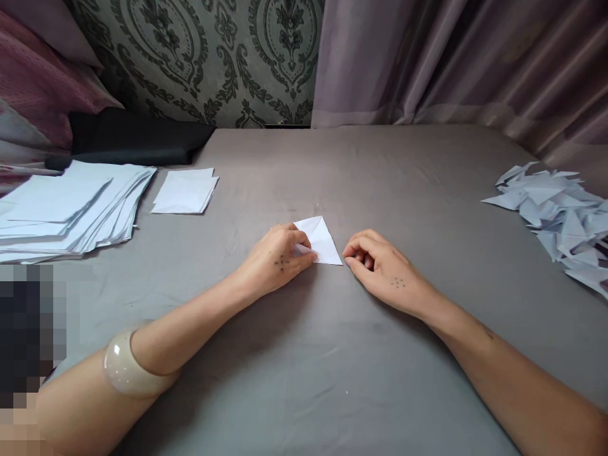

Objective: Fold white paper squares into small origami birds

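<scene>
A folded white sheet of paper (323, 244), roughly triangular with a crease running down from its top, lies on the grey-covered surface in front of me. My left hand (284, 253) grips its left part between thumb and fingers, hiding that end. Just beside the paper's right corner is my right hand (375, 266), its fingers curled in and the thumb close to the forefinger. No paper shows between those fingers, and whether the fingertips touch the corner is hard to make out.
Large white sheets (104, 202) are piled at the left, beside a smaller stack of square paper (185, 192). Behind them lies a black folded cloth (137, 139). At the far right is a heap of pointed folded papers (565, 212). Curtains (427, 63) hang at the back.
</scene>
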The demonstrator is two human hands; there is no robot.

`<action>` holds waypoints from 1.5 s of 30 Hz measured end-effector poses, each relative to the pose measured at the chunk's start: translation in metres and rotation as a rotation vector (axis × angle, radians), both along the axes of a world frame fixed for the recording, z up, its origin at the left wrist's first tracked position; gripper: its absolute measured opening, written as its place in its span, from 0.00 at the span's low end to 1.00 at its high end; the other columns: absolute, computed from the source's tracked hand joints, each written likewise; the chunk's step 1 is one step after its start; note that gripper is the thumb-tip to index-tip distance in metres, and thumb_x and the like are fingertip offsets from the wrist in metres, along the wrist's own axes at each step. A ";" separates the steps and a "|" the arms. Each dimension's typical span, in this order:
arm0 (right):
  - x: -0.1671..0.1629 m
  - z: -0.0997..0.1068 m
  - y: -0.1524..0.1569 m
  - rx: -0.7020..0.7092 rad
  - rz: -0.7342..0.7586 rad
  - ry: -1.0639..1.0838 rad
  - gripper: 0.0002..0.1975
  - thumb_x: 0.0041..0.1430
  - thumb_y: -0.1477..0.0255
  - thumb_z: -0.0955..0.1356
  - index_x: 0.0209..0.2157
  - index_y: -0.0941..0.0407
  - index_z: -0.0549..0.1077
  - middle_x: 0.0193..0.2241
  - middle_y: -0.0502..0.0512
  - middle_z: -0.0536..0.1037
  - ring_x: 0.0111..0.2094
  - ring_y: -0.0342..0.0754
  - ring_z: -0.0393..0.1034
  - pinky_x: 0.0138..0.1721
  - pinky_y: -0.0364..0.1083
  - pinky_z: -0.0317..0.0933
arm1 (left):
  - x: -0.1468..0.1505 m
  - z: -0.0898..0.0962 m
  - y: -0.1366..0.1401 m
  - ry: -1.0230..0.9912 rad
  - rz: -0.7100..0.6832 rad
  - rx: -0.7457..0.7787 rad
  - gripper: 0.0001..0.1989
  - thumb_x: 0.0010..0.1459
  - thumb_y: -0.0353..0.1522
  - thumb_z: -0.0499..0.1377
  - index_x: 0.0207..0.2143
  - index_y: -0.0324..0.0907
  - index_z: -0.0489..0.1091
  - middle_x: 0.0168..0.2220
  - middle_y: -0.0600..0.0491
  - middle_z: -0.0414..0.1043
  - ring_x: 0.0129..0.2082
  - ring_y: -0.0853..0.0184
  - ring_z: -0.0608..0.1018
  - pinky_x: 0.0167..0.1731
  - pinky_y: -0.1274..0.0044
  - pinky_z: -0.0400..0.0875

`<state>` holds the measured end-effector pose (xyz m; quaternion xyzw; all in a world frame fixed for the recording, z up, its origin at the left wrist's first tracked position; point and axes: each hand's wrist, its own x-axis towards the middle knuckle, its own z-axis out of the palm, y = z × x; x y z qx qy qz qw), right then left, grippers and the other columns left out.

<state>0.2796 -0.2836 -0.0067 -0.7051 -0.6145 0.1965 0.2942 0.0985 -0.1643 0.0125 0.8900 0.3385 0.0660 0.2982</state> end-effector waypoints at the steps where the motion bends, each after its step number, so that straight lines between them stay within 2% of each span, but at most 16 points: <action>1: 0.001 -0.001 0.000 0.008 -0.012 -0.001 0.06 0.55 0.78 0.63 0.30 0.53 0.70 0.37 0.51 0.72 0.28 0.40 0.66 0.30 0.42 0.63 | 0.000 -0.001 0.000 0.000 -0.002 0.004 0.12 0.57 0.39 0.57 0.33 0.40 0.74 0.39 0.48 0.72 0.34 0.62 0.74 0.32 0.73 0.68; 4: -0.003 -0.002 0.001 0.046 -0.049 -0.016 0.08 0.50 0.80 0.63 0.29 0.54 0.71 0.36 0.51 0.73 0.28 0.41 0.66 0.30 0.42 0.62 | -0.001 -0.003 0.001 -0.008 -0.004 0.019 0.12 0.57 0.39 0.57 0.33 0.41 0.74 0.38 0.48 0.72 0.34 0.62 0.74 0.32 0.73 0.68; 8: -0.015 -0.001 0.000 0.172 -0.085 -0.033 0.08 0.55 0.79 0.62 0.30 0.54 0.71 0.32 0.51 0.74 0.29 0.42 0.67 0.31 0.43 0.63 | -0.001 -0.005 0.002 -0.009 0.004 0.016 0.11 0.56 0.38 0.57 0.33 0.40 0.74 0.39 0.48 0.73 0.35 0.61 0.75 0.32 0.73 0.69; 11: -0.025 0.000 -0.003 0.291 0.006 -0.086 0.13 0.58 0.82 0.60 0.36 0.53 0.72 0.34 0.52 0.76 0.34 0.44 0.70 0.37 0.45 0.64 | -0.001 -0.006 0.002 -0.027 -0.008 0.015 0.11 0.56 0.38 0.57 0.33 0.40 0.74 0.39 0.48 0.73 0.35 0.61 0.75 0.33 0.72 0.69; 13: -0.031 -0.001 -0.006 0.314 0.066 -0.131 0.16 0.59 0.84 0.59 0.38 0.53 0.72 0.36 0.53 0.77 0.37 0.46 0.71 0.40 0.46 0.65 | -0.001 -0.007 0.003 -0.033 -0.016 0.026 0.11 0.57 0.37 0.56 0.33 0.40 0.74 0.39 0.48 0.72 0.36 0.61 0.75 0.34 0.72 0.69; 19: -0.040 -0.001 -0.011 0.226 0.126 -0.298 0.16 0.61 0.83 0.58 0.41 0.54 0.73 0.41 0.57 0.76 0.40 0.51 0.69 0.41 0.50 0.66 | -0.002 -0.009 0.001 -0.057 -0.002 0.046 0.11 0.57 0.38 0.57 0.33 0.40 0.73 0.38 0.47 0.71 0.39 0.59 0.74 0.35 0.71 0.69; 25: -0.047 0.003 -0.014 0.165 0.114 -0.409 0.11 0.64 0.75 0.60 0.43 0.55 0.72 0.41 0.59 0.74 0.38 0.52 0.68 0.41 0.52 0.65 | -0.003 -0.008 -0.001 -0.071 0.072 0.022 0.09 0.55 0.37 0.59 0.34 0.39 0.71 0.38 0.48 0.69 0.41 0.59 0.72 0.39 0.69 0.69; 30: -0.051 0.001 -0.012 0.122 0.109 -0.463 0.16 0.64 0.73 0.60 0.51 0.56 0.70 0.41 0.60 0.73 0.39 0.52 0.66 0.38 0.51 0.65 | -0.001 -0.006 0.000 -0.044 0.086 0.002 0.09 0.54 0.37 0.59 0.31 0.39 0.70 0.38 0.47 0.68 0.41 0.59 0.72 0.39 0.69 0.69; 33: -0.050 0.000 -0.010 0.095 0.111 -0.487 0.17 0.64 0.72 0.60 0.52 0.55 0.70 0.41 0.61 0.72 0.39 0.53 0.65 0.36 0.51 0.65 | -0.001 -0.004 0.002 -0.028 0.081 -0.011 0.10 0.53 0.38 0.60 0.31 0.39 0.69 0.38 0.47 0.69 0.39 0.59 0.72 0.37 0.69 0.69; 41: -0.045 0.000 -0.010 0.101 0.122 -0.430 0.17 0.64 0.71 0.60 0.51 0.55 0.71 0.40 0.59 0.71 0.38 0.50 0.64 0.37 0.49 0.64 | -0.013 -0.004 0.013 -0.045 -0.021 -0.163 0.08 0.53 0.35 0.57 0.31 0.39 0.71 0.43 0.49 0.68 0.34 0.67 0.71 0.30 0.75 0.66; 45: -0.046 0.000 -0.010 0.098 0.110 -0.437 0.18 0.64 0.70 0.60 0.53 0.55 0.71 0.40 0.59 0.70 0.39 0.51 0.64 0.38 0.49 0.64 | -0.017 -0.001 0.021 -0.067 -0.158 -0.180 0.07 0.52 0.30 0.54 0.32 0.39 0.71 0.43 0.50 0.67 0.34 0.68 0.72 0.32 0.76 0.66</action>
